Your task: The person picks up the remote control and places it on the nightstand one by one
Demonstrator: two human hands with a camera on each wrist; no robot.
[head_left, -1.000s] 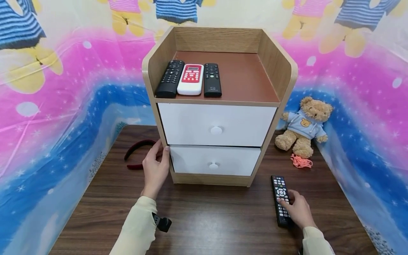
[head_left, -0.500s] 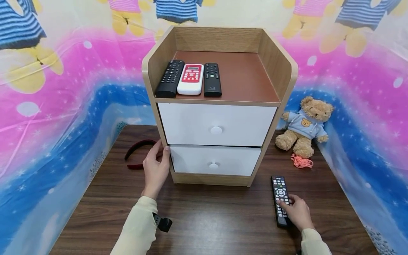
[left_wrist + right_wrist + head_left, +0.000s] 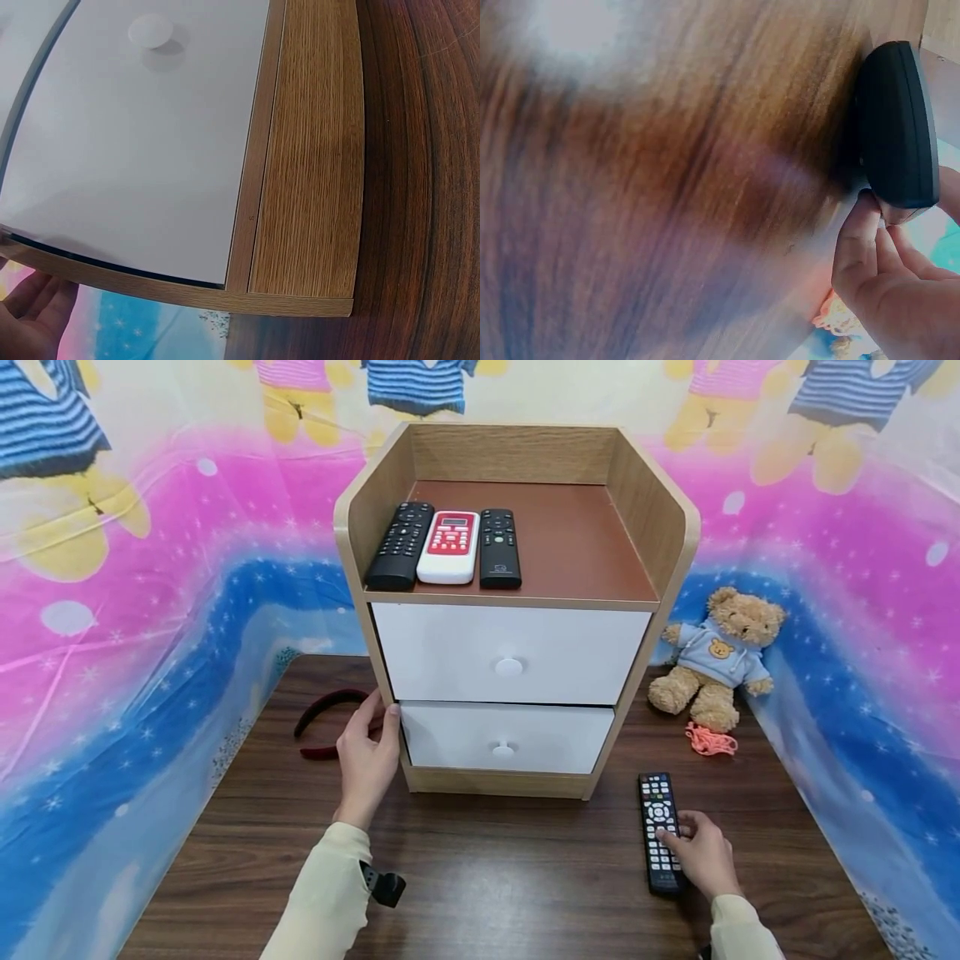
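Observation:
At the left side of a small wooden cabinet point(image 3: 495, 782), my left hand point(image 3: 366, 760) holds the edge, thumb at the front and fingers along the side panel. Two white drawers point(image 3: 442, 652) with round knobs are pushed in. Over on the right, my right hand point(image 3: 705, 857) grips a black remote control point(image 3: 658, 810) by its right side, thumb on the buttons. The right wrist view shows the dark end of the remote point(image 3: 896, 127) close over the table, with fingers beneath its edge. On the cabinet's top lie a black remote point(image 3: 403, 543), a white-and-red remote point(image 3: 448, 547) and another black remote point(image 3: 499, 552).
A dark red headband-like hoop point(image 3: 322, 752) lies left of the cabinet, partly behind my hand. A teddy bear point(image 3: 716, 652) in a blue hoodie sits at the back right, a coral cord bundle point(image 3: 710, 740) at its feet. Printed cloth point(image 3: 150, 652) surrounds the wooden table point(image 3: 480, 877).
The right hand and remote control shift only slightly, the thumb moving a little over the buttons. My left hand stays on the cabinet edge.

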